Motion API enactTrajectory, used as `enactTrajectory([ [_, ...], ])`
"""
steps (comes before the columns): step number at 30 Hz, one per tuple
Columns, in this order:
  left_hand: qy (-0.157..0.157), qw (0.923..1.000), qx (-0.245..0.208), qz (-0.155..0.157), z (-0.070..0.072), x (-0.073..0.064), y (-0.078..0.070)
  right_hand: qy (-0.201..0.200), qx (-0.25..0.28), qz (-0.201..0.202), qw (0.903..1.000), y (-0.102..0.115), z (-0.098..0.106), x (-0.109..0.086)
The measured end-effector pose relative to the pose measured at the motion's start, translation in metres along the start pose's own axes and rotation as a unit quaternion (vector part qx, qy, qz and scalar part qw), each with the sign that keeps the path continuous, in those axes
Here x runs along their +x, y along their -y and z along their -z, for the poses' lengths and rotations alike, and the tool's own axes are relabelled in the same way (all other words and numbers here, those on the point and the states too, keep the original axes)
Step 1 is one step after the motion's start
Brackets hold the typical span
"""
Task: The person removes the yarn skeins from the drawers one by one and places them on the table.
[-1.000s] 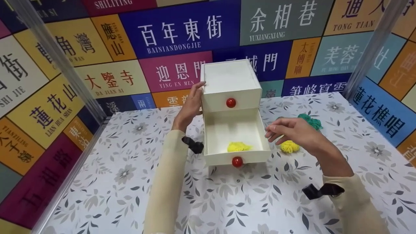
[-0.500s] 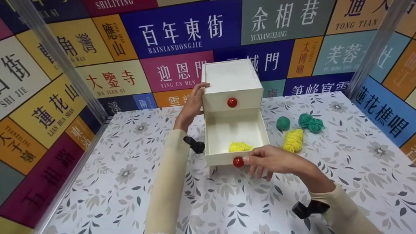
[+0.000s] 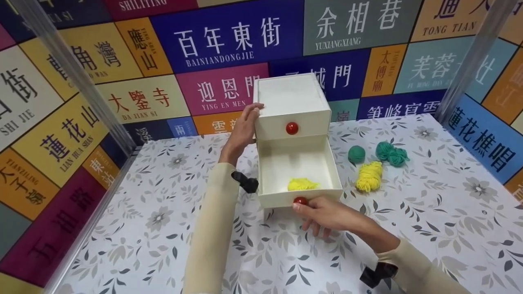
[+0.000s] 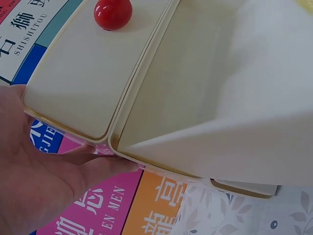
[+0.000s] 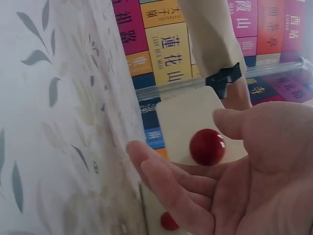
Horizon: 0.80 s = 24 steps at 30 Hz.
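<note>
A white drawer cabinet [image 3: 290,94] stands on the table, its upper drawer closed and the lower drawer [image 3: 278,199] pulled out. Inside that drawer lies a piece of yellow yarn [image 3: 301,184]. My left hand [image 3: 241,132] rests against the cabinet's left side, fingertips at the top edge; the left wrist view shows a finger [image 4: 112,167] along the side. My right hand [image 3: 333,214] pinches the lower drawer's red knob [image 5: 208,147] between thumb and index finger, the other fingers hanging below. The upper drawer's red knob [image 3: 291,128] is untouched.
Right of the cabinet lie a yellow yarn skein [image 3: 369,176], a green yarn ball [image 3: 356,154] and a green yarn bundle [image 3: 391,154]. The table [image 3: 163,245] has a leaf-patterned cover. Sign-printed panels [image 3: 229,36] stand behind it.
My right hand has come from beside the yarn, leftward and down, to the lower drawer's knob, uncovering the yarn on the right. The left hand and the cabinet stay nearly in place.
</note>
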<state>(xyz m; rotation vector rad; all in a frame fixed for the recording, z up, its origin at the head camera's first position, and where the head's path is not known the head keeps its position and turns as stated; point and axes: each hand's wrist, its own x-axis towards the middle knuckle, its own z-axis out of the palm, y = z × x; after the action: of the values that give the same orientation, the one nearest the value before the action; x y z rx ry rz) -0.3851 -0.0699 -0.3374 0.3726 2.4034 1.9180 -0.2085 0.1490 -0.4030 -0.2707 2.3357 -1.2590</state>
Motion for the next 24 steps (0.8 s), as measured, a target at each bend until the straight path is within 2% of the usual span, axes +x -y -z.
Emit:
enactTrajectory([
  [6, 0.005, 1.0000, -0.004, -0.001, 0.001, 0.000, 0.000, 0.002, 0.074, 0.009, 0.9972, -0.005, -0.004, 0.007],
  [13, 0.008, 0.9999, -0.006, 0.001, -0.001, 0.000, 0.000, -0.017, 0.132, 0.007, 0.9911, -0.009, -0.009, 0.008],
  [16, 0.007, 1.0000, -0.005, 0.002, 0.000, -0.001, 0.001, -0.013, 0.181, 0.009, 0.9833, -0.012, -0.012, 0.009],
  [20, 0.005, 1.0000, -0.005, 0.002, 0.002, 0.000, 0.001, 0.003, 0.255, 0.009, 0.9668, -0.016, -0.014, 0.011],
  [24, 0.005, 0.9999, -0.009, -0.003, 0.002, 0.000, 0.000, 0.015, 0.304, 0.007, 0.9526, -0.016, -0.015, 0.013],
])
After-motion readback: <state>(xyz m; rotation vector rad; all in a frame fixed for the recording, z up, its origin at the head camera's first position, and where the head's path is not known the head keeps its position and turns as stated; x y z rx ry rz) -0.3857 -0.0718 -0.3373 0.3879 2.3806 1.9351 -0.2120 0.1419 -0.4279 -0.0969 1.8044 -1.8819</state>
